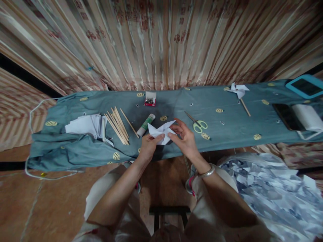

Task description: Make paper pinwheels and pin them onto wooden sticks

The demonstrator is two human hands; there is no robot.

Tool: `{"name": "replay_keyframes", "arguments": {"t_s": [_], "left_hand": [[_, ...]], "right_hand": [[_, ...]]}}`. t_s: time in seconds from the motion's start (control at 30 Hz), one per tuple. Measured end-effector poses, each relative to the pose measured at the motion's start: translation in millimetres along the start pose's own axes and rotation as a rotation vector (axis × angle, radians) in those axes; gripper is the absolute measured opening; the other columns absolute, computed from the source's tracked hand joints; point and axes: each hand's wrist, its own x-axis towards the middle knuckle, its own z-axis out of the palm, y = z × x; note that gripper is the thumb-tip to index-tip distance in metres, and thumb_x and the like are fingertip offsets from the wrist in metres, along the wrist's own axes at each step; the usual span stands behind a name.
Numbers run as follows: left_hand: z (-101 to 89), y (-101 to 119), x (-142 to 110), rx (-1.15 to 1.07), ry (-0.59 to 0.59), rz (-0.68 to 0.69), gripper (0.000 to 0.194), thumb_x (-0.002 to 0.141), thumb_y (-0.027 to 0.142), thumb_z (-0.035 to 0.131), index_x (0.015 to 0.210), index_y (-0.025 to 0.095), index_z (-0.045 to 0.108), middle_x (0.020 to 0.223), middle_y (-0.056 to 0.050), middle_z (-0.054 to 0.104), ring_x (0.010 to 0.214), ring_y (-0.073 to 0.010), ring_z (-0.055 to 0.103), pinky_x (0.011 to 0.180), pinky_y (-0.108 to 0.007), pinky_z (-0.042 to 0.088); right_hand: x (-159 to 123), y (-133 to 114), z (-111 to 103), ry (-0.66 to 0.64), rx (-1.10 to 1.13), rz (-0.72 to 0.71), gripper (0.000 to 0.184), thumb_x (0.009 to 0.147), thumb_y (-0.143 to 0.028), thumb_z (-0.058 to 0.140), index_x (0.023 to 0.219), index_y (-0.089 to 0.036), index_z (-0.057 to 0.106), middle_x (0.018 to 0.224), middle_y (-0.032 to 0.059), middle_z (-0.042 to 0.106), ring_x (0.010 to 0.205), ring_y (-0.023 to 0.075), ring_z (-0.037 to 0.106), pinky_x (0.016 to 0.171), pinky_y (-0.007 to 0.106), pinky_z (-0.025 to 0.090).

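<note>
A white folded paper pinwheel (pixel 165 129) is held up between both hands over the table's front edge. My left hand (pixel 149 144) pinches its lower left part, thumb on top. My right hand (pixel 185 137) grips its right side with the thumb pressed near the middle. Just behind the left hand lies a green and white glue stick (pixel 146 124). Green-handled scissors (pixel 198 123) rest to the right of the paper. Further back stands a small open red box (pixel 150 99) of metal pins.
Several wooden sticks (pixel 117 125) and a stack of cut paper (pixel 84 125) lie on the left. At right are a finished pinwheel on a stick (pixel 238 90), a phone (pixel 287 116) and a blue-framed tablet (pixel 306 85). A bag of paper scraps (pixel 275 191) stands on the floor.
</note>
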Motion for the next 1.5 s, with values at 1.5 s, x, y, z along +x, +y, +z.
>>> {"name": "replay_keyframes", "arguments": {"t_s": [1.5], "left_hand": [[-35.0, 38.3, -0.7, -0.032, 0.096, 0.069, 0.041, 0.041, 0.041, 0.091, 0.067, 0.014, 0.074, 0.065, -0.004, 0.072, 0.057, -0.0145, 0.062, 0.061, -0.027, 0.049]], "right_hand": [[159.0, -15.2, 56.6, -0.213, -0.983, -0.273, 0.028, 0.089, -0.013, 0.047, 0.099, -0.011, 0.074, 0.137, 0.0158, 0.057, 0.124, 0.0257, 0.053, 0.107, 0.037, 0.039]]}}
